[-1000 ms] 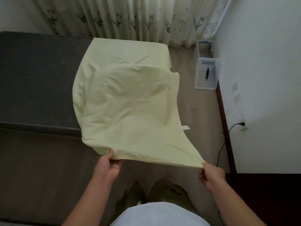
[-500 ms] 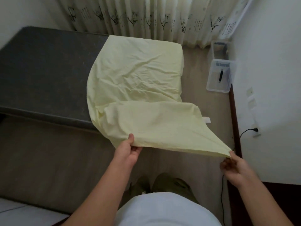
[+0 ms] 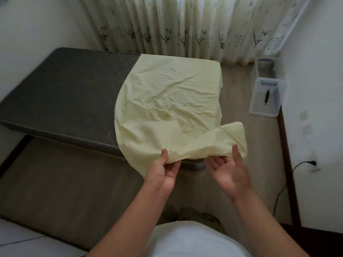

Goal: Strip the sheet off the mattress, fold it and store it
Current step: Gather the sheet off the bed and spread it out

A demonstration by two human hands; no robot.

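A pale yellow sheet [image 3: 167, 99] lies over the right end of the dark grey mattress [image 3: 65, 89], whose left part is bare. The sheet's near edge is bunched up and hangs off the mattress's front corner. My left hand [image 3: 163, 173] pinches that edge, thumb on top of the cloth. My right hand [image 3: 228, 169] is palm up just right of it, fingers straight. Its thumb lies against the folded-over flap of the sheet.
A clear plastic box [image 3: 265, 97] with a dark pen-like item stands on the floor by the right wall. Another box [image 3: 264, 65] sits behind it. Curtains [image 3: 185, 28] hang behind the mattress. A black cable [image 3: 300, 164] is plugged in low on the right wall.
The sheet's near edge was stretched wide between both hands; now the hands are close together and the edge is bunched. My right hand has let go of its corner and opened.
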